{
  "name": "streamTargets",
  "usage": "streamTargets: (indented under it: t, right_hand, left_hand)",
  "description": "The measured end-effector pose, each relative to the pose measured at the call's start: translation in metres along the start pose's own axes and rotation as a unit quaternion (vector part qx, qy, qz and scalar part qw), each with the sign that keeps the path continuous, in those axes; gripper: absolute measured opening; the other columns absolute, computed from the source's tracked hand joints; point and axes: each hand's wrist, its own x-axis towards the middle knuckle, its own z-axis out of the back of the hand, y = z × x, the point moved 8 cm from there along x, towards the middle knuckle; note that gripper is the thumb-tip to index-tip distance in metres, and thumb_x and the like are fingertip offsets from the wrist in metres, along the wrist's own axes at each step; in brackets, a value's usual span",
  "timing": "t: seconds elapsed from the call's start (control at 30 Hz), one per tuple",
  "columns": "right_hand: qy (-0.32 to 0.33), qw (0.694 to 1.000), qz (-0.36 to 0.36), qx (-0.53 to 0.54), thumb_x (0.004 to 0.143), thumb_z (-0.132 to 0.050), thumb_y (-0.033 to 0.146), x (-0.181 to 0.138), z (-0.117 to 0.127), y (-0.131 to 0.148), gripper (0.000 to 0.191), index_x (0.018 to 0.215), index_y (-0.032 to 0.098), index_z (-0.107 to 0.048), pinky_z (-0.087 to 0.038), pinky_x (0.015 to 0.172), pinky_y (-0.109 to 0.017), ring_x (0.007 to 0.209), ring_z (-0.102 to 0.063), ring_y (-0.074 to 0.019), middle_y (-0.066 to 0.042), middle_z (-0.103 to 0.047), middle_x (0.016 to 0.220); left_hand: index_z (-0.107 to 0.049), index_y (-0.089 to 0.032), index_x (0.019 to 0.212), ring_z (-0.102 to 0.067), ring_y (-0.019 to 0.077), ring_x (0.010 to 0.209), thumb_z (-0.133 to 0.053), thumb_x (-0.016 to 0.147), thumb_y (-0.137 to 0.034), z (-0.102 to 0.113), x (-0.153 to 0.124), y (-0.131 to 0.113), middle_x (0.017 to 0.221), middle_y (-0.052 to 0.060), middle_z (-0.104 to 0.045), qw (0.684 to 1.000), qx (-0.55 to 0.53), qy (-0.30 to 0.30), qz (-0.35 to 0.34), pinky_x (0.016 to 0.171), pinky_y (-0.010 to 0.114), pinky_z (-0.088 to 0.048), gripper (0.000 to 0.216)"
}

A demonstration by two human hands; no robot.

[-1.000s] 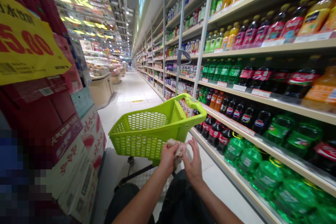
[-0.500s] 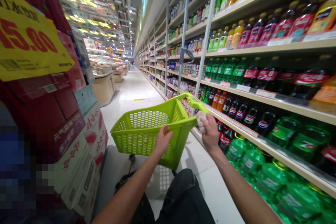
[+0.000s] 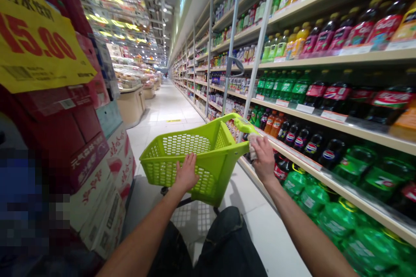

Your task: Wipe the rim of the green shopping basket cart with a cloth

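A lime-green shopping cart with a perforated basket stands crosswise in front of me, its handle toward the shelves. My left hand lies against the near side of the basket, fingers spread and pointing up. At the handle end, my right hand is closed around a pale crumpled cloth, which it presses to the cart's corner just below the handle. Part of the cloth is hidden by the fingers. Nothing is visible inside the part of the basket that shows.
Shelves of drink bottles run along the right, with large green bottles at the bottom. Stacked cartons under a yellow price sign stand close on the left. A tiled aisle stretches ahead past display counters.
My left hand has moved left along the basket's side and its fingers have spread flat. My right hand has shifted slightly right with the cloth. The view has turned a little.
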Motion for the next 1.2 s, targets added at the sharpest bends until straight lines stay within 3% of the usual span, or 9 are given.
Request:
streamTargets:
  t: [0.07, 0.23, 0.43, 0.67, 0.8, 0.87, 1.0, 1.1, 1.2]
  right_hand:
    - [0.032, 0.999, 0.024, 0.016, 0.085, -0.04, 0.011, -0.005, -0.012, 0.006, 0.031, 0.105, 0.022, -0.06, -0.031, 0.102, -0.052, 0.128, -0.031, -0.02, -0.006, -0.054, 0.123]
    - [0.146, 0.977, 0.131, 0.087, 0.087, -0.042, 0.015, -0.054, -0.044, 0.048, 0.025, 0.099, 0.024, -0.061, -0.042, 0.095, -0.046, 0.123, -0.039, -0.017, -0.004, -0.06, 0.116]
    - [0.035, 0.998, 0.06, 0.01, 0.084, -0.038, 0.006, -0.009, -0.023, 0.025, 0.034, 0.108, 0.02, -0.058, -0.034, 0.1, -0.052, 0.128, -0.029, -0.0204, -0.01, -0.053, 0.123]
    - [0.109, 0.98, 0.161, 0.034, 0.086, -0.042, 0.01, -0.032, -0.056, 0.067, 0.026, 0.102, 0.019, -0.06, -0.039, 0.098, -0.044, 0.127, -0.033, -0.0186, -0.009, -0.059, 0.116]
    - [0.048, 0.993, 0.11, -0.008, 0.085, -0.037, 0.007, 0.002, -0.051, 0.059, 0.032, 0.106, 0.019, -0.059, -0.036, 0.1, -0.047, 0.128, -0.031, -0.021, -0.011, -0.057, 0.119]
    - [0.041, 0.992, 0.12, -0.022, 0.086, -0.036, 0.008, 0.007, -0.056, 0.063, 0.031, 0.103, 0.017, -0.059, -0.037, 0.099, -0.048, 0.128, -0.031, -0.0219, -0.012, -0.058, 0.117]
    - [0.117, 0.971, 0.21, 0.004, 0.089, -0.037, 0.015, -0.027, -0.078, 0.09, 0.025, 0.093, 0.018, -0.062, -0.043, 0.094, -0.043, 0.126, -0.035, -0.0203, -0.008, -0.061, 0.114]
    - [0.149, 0.956, 0.249, 0.037, 0.09, -0.036, 0.017, -0.04, -0.079, 0.099, 0.026, 0.092, 0.02, -0.062, -0.045, 0.093, -0.04, 0.124, -0.038, -0.0174, -0.005, -0.063, 0.11]
    - [0.107, 0.973, 0.2, 0.036, 0.089, -0.038, 0.013, -0.02, -0.07, 0.087, 0.025, 0.099, 0.018, -0.06, -0.039, 0.098, -0.044, 0.126, -0.033, -0.0189, -0.009, -0.059, 0.116]
  left_hand:
    - [-0.018, -0.018, 0.137, -0.014, 0.026, 0.134, -0.049, 0.068, -0.02, 0.001, 0.0, 0.0, 0.146, 0.009, -0.014, 1.0, -0.005, 0.003, 0.002, 0.103, 0.058, -0.01, 0.076]
    - [-0.019, -0.018, 0.137, -0.015, 0.0261, 0.134, -0.049, 0.067, -0.017, 0.002, -0.001, 0.001, 0.146, 0.008, -0.016, 1.0, -0.001, 0.01, -0.014, 0.102, 0.061, -0.009, 0.076]
    - [-0.018, -0.019, 0.137, -0.013, 0.0278, 0.134, -0.049, 0.068, -0.019, 0.003, -0.002, -0.002, 0.146, 0.008, -0.017, 1.0, 0.0, 0.003, -0.008, 0.102, 0.06, -0.011, 0.076]
    - [-0.017, -0.018, 0.138, -0.012, 0.0246, 0.134, -0.048, 0.067, -0.021, 0.0, -0.002, 0.001, 0.147, 0.006, -0.014, 0.999, 0.026, 0.024, -0.005, 0.103, 0.058, -0.013, 0.077]
    - [-0.016, -0.017, 0.138, -0.012, 0.0247, 0.134, -0.047, 0.066, -0.021, -0.001, -0.004, 0.001, 0.147, 0.004, -0.014, 1.0, 0.02, 0.016, -0.009, 0.104, 0.058, -0.013, 0.077]
    - [-0.017, -0.016, 0.138, -0.012, 0.0245, 0.134, -0.046, 0.066, -0.02, -0.002, -0.005, 0.001, 0.147, 0.005, -0.013, 1.0, 0.016, 0.015, -0.007, 0.104, 0.058, -0.013, 0.078]
    - [-0.017, -0.017, 0.137, -0.013, 0.0238, 0.134, -0.045, 0.066, -0.019, -0.001, -0.004, 0.002, 0.146, 0.005, -0.014, 1.0, 0.011, 0.012, -0.02, 0.104, 0.057, -0.012, 0.077]
    - [-0.02, -0.015, 0.137, -0.015, 0.0234, 0.134, -0.046, 0.068, -0.02, 0.003, 0.0, 0.017, 0.146, 0.008, -0.018, 1.0, 0.003, 0.004, -0.007, 0.105, 0.054, -0.012, 0.074]
    - [-0.02, -0.013, 0.136, -0.016, 0.0249, 0.133, -0.047, 0.07, -0.021, 0.004, 0.003, 0.045, 0.145, 0.012, -0.018, 0.998, 0.01, 0.001, 0.059, 0.105, 0.054, -0.014, 0.072]
